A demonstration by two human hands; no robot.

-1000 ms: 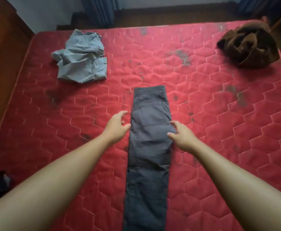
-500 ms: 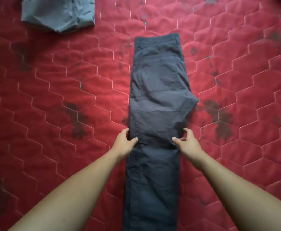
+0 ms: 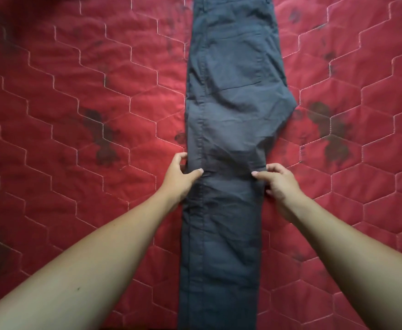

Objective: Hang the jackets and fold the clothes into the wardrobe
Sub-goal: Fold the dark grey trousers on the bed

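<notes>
red quilted mattress (image 3: 76, 120) under everything, stained, soft, so it gives when pressed. dark grey trousers (image 3: 231, 103) lie flat on it, folded lengthwise leg over leg. waistband end runs off the top of view, legs run off the bottom toward me. the seat pokes out to the right as a point. back pocket (image 3: 240, 60) faces up.

my left hand (image 3: 177, 178) is at the left edge about thigh level, my right hand (image 3: 282, 185) at the right edge opposite. both grips narrow: thumb on top of the cloth, fingers curled at the edge, pinching the trousers. can't tell if the fingers reach under both layers.

handling guess: light woven fabric, limp, no stiffness, not fragile. the two layers will likely slide on each other if lifted by one edge only. best hold is this one: both edges at the same height, through both layers, so the fold line comes out straight. ends will sag once lifted, and the waistband end is bulkier, so it probably hangs heavier. the creases near my right thumb (image 3: 254, 173) want smoothing first.
</notes>
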